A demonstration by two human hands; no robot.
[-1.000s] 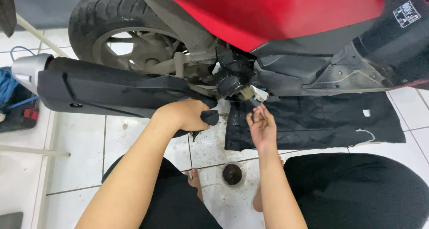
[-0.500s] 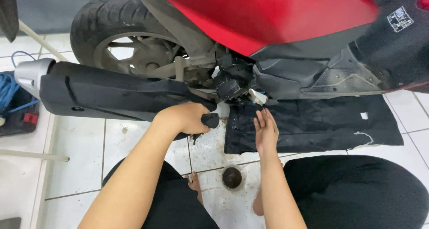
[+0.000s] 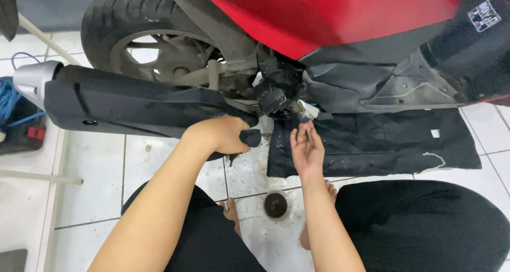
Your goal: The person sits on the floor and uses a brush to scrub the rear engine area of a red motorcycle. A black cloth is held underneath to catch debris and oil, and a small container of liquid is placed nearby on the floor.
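I squat beside a red scooter (image 3: 329, 17) on white floor tiles. My left hand (image 3: 223, 134) is closed around the front end of the long black exhaust muffler (image 3: 133, 102), which runs to the left below the rear wheel (image 3: 154, 44). My right hand (image 3: 306, 147) is raised under the engine area, palm towards me, fingers close together and pointing up at a small white part (image 3: 308, 110) by the black engine parts (image 3: 276, 89). Whether the fingertips hold anything small is unclear.
A dark black cloth (image 3: 382, 142) lies on the floor under the scooter's footboard. A small round cup of dark liquid (image 3: 276, 204) stands between my bare feet. At the far left lie a blue cable (image 3: 10, 99) and a dark box (image 3: 21, 128).
My right hand has risen a little towards the engine underside. The view has shifted slightly to the left. My left hand keeps its grip on the muffler.
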